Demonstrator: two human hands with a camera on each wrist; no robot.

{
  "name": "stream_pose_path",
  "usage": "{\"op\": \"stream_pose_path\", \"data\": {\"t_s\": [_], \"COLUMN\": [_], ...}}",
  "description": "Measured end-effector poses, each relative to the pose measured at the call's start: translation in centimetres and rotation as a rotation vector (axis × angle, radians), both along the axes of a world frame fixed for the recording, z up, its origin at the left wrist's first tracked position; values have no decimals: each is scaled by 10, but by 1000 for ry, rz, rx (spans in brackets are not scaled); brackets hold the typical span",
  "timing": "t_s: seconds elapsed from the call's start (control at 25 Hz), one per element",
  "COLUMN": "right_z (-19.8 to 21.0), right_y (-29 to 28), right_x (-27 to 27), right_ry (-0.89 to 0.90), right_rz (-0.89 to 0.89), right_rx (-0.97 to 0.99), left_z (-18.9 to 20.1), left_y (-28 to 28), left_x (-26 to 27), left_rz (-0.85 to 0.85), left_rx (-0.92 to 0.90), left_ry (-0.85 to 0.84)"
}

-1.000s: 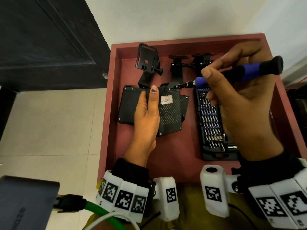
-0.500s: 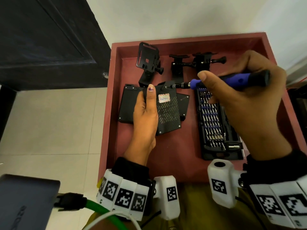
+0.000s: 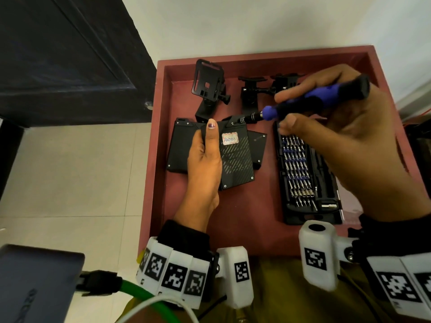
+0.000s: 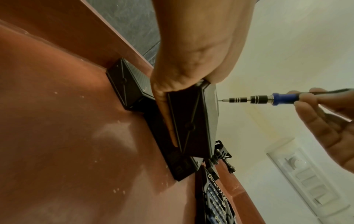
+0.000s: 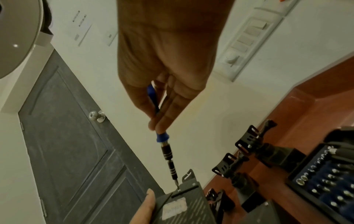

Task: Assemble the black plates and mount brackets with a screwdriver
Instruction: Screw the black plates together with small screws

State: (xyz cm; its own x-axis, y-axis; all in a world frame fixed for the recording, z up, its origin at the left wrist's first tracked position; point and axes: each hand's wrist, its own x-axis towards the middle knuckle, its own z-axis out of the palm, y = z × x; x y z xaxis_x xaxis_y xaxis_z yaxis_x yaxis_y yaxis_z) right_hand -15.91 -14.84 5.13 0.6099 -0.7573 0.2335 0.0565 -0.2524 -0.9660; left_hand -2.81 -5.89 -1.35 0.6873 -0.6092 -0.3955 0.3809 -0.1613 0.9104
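My left hand [image 3: 205,157] grips a black plate [image 3: 235,157] with a white label, lifted above the red tray [image 3: 268,59], thumb on its top face. From below, the plate [image 4: 193,121] shows fingers [image 4: 164,115] under it. My right hand [image 3: 345,136] pinches a blue and black screwdriver [image 3: 310,101]; its tip [image 5: 177,187] sits on a screw at the plate's [image 5: 184,207] far corner. A second plate [image 3: 182,145] lies flat to the left, a third [image 3: 256,145] underneath. Three black mount brackets [image 3: 207,87] [image 3: 250,93] [image 3: 283,83] stand at the tray's back.
An open bit case [image 3: 305,176] full of screwdriver bits lies at the tray's right side, below my right hand. A dark door [image 3: 70,59] and tiled floor are left of the tray. A grey box with a green cable [image 3: 35,283] is at the lower left.
My right hand has shifted on the screwdriver handle, fingers turning it, while the tip stays at the plate's far corner. The left hand holds the plate still.
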Motion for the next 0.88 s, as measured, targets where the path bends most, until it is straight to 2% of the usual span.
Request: {"op": "stream_pose_path", "data": {"t_s": [0.12,0.24,0.36,0.52,0.6,0.76,0.88], "right_z": [2,-2,-9,-10,-8,1,1], "right_y": [-2,0,-1,-1,-1,-1,-4], "right_x": [-1,0,2,5,5,-2,-4], "right_ry": [31,135,172,50,25,120,175], "right_rz": [-26,-203,-308,-267,-169,-24,-81], "right_rx": [-45,-150,-146,-99,-116,-112,-140], "left_z": [1,-1,-2,-2,-2,-4,-2], "left_y": [0,-1,-1,-1,-1,0,1], "left_x": [-1,-1,-1,-2,-3,2,1], "left_rz": [-4,-18,-36,-40,-32,-9,-8], "left_rx": [-6,-26,-21,-49,-49,-43,-37], "left_ry": [11,-15,-61,-37,-33,-32,-27]}}
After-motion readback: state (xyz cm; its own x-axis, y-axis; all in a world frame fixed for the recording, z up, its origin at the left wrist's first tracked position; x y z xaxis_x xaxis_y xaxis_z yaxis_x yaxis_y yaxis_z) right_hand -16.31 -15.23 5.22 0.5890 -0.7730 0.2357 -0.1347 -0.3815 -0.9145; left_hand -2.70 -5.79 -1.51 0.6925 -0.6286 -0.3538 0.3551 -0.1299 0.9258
